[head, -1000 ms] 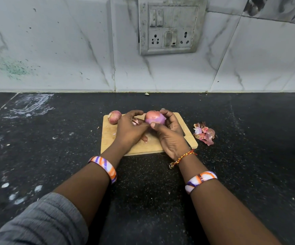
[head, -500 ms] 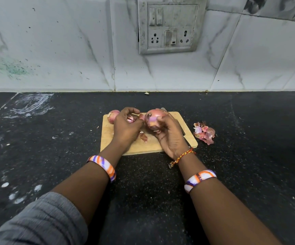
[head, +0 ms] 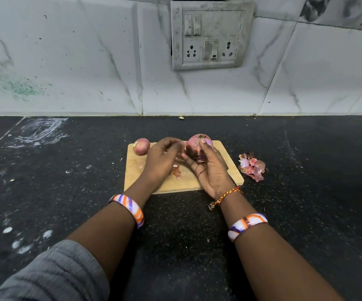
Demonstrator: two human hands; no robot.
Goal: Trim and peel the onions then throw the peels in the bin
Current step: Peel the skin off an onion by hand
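Note:
My right hand (head: 211, 170) grips a large red onion (head: 195, 144), part peeled, lifted above the far side of the wooden cutting board (head: 136, 177). Just left of it, my left hand (head: 161, 158) has its curled fingertips pinching a pink strip of peel at the onion's side; the fingers are blurred. A loose peel scrap (head: 176, 170) lies on the board between my hands. A second, smaller onion (head: 141, 146) with its skin on rests at the board's far left corner.
A pile of pink onion peels (head: 251, 166) lies on the black countertop (head: 67, 192) right of the board. A tiled wall with a switch and socket plate (head: 210, 35) closes off the back. White smears mark the counter at left. No bin is in view.
My right hand has turned the onion and raised it slightly. My left hand pulled away to the left with peel, and a scrap has dropped onto the board.

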